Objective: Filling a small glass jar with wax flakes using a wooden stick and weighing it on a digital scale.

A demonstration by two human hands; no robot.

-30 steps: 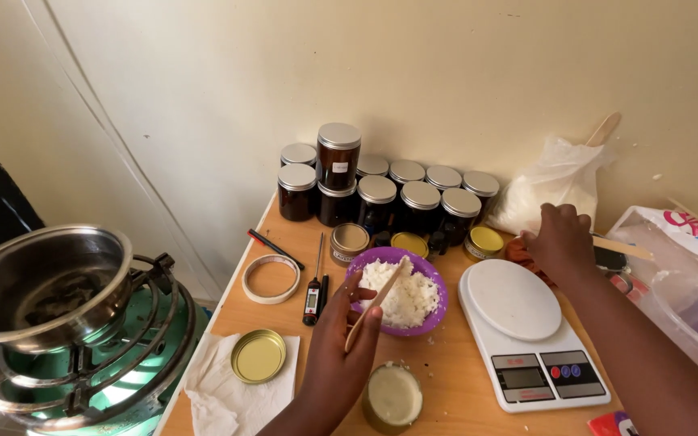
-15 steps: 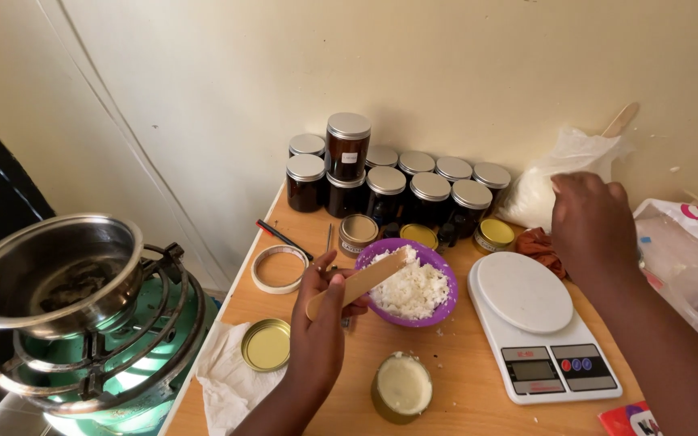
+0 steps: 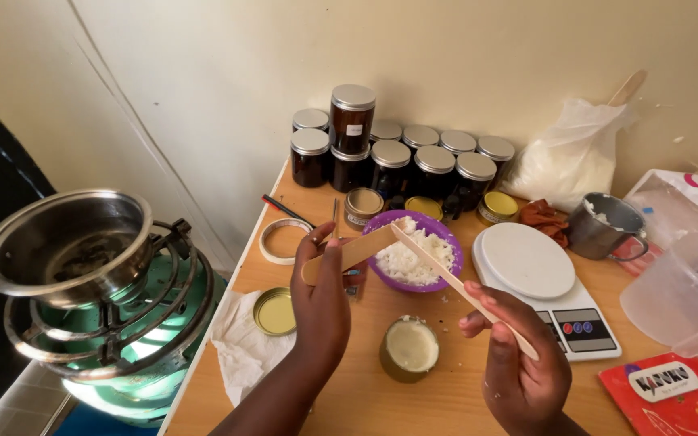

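Now, in the head view, the right hand (image 3: 518, 363) has come back from the white plastic bag (image 3: 571, 157) at the wall and its grip is closed around a thin pale wooden stick (image 3: 462, 291), whose tip reaches the purple plastic bowl of white flakes (image 3: 416, 260). The left hand (image 3: 325, 295) still pinches a broad flat wooden spatula (image 3: 351, 253) at the bowl's rim. The bowl sits mid-tabletop (image 3: 446, 400), beside the white digital scale (image 3: 543, 291); both tools now meet over the flakes.
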